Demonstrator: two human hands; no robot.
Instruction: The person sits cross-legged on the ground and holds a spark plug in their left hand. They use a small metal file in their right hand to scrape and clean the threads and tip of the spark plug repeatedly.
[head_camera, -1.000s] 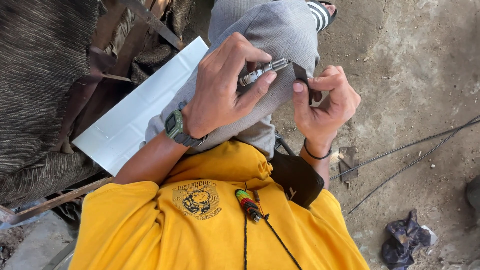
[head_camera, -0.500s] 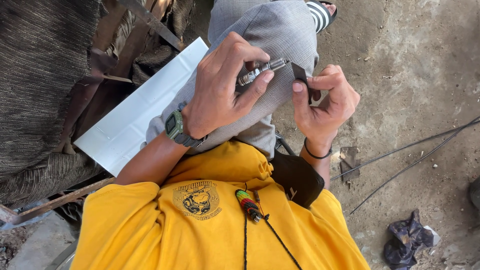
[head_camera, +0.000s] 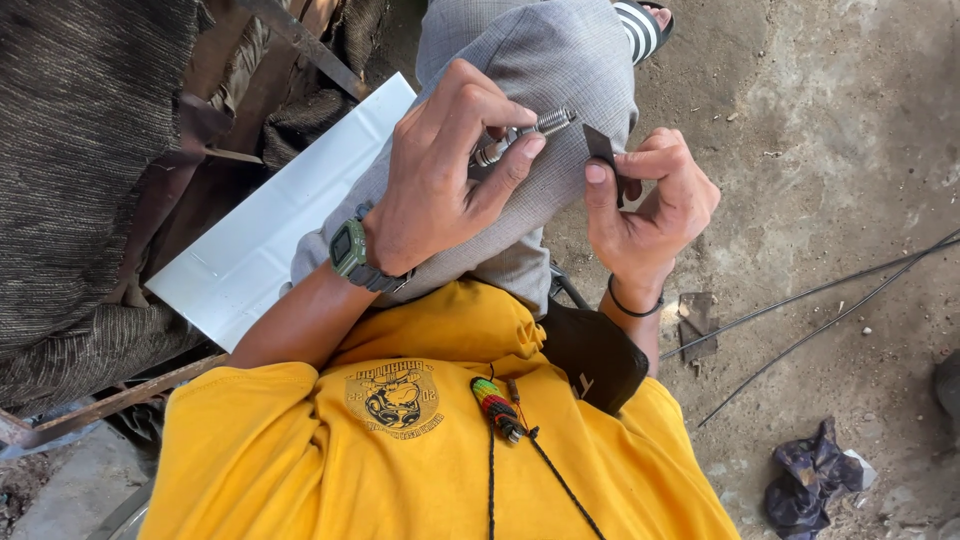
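Observation:
My left hand (head_camera: 445, 165) grips a spark plug (head_camera: 522, 136), its threaded metal end pointing right, above my raised knee in grey trousers (head_camera: 545, 60). A green watch (head_camera: 350, 250) sits on that wrist. My right hand (head_camera: 650, 205) pinches a small dark flat strip (head_camera: 602, 150) between thumb and forefinger. The strip's top edge stands just right of the plug's tip, a small gap between them. A thin black band circles the right wrist.
A white flat panel (head_camera: 265, 235) lies left of my leg beside woven dark fabric (head_camera: 85, 150) and a rusty metal frame. Thin cables (head_camera: 820, 300) run across the concrete floor at right. A crumpled dark rag (head_camera: 810, 475) lies at lower right.
The right hand's strip has drawn slightly away from the plug's tip. The left hand still holds the plug in much the same place.

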